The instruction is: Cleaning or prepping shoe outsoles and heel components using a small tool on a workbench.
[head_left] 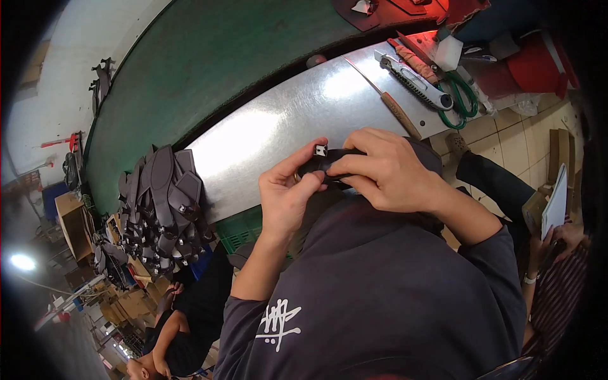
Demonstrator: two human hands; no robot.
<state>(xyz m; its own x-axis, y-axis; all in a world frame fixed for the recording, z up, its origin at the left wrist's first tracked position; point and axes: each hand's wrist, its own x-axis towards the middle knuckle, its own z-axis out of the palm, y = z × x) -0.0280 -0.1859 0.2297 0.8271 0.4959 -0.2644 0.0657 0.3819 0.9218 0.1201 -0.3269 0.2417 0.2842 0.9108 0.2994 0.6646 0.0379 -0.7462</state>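
In front of my chest, both hands hold a dark grey strap (341, 156) over the near edge of the metal work surface. My left hand (283, 199) pinches its left end between thumb and fingers, close to a small shiny metal buckle (320, 151). My right hand (396, 170) curls over the strap from the right, its fingertips pressed near the left thumb. Beyond the right hand, more dark material (425, 156) shows. Fingers cover much of the strap, so its full shape is hidden.
A heap of dark grey straps (166, 183) hangs at the left. An awl (396, 114), a box cutter (415, 81) and green-handled scissors (467, 101) lie back right on the metal surface (253, 139). A green crate (239, 239) stands below. Other people sit lower left and right.
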